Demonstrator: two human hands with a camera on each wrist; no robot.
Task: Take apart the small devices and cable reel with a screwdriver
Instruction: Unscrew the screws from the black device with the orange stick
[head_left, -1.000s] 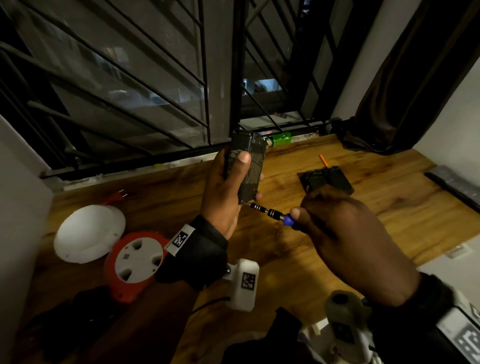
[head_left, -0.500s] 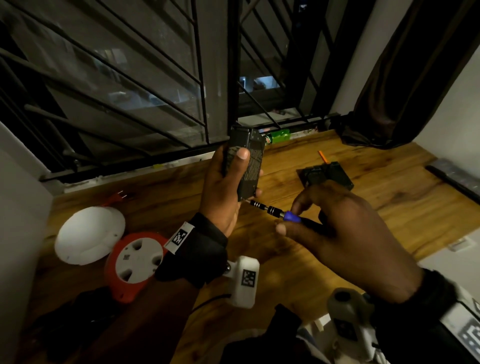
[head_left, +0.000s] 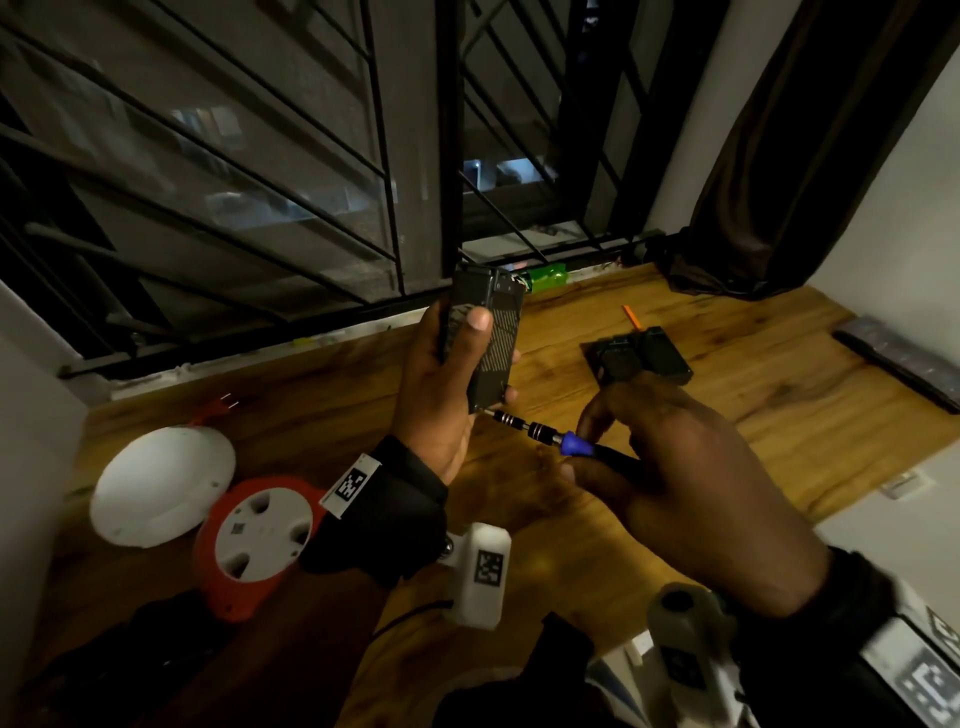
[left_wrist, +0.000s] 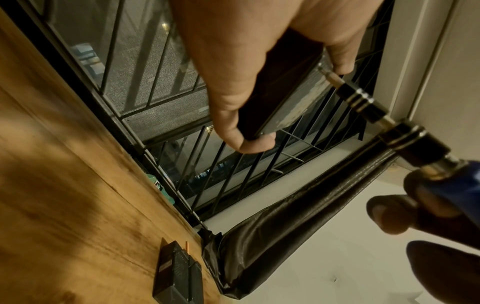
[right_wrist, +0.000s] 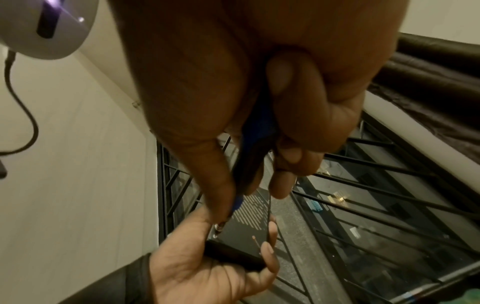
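Now both hands grip: left hand (head_left: 441, 395) holds the black device (head_left: 485, 343), right hand (head_left: 691, 483) the screwdriver (head_left: 550, 436).

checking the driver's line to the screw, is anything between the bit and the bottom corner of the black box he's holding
Nothing visible does. The screwdriver tip already meets the lower corner of the black device gripped by the left hand; the right hand fingers sit behind on the handle.

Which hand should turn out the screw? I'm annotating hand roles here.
Right. The right hand already grips the screwdriver, its tip at the black device's lower corner. The left hand is occupied holding that device upright.
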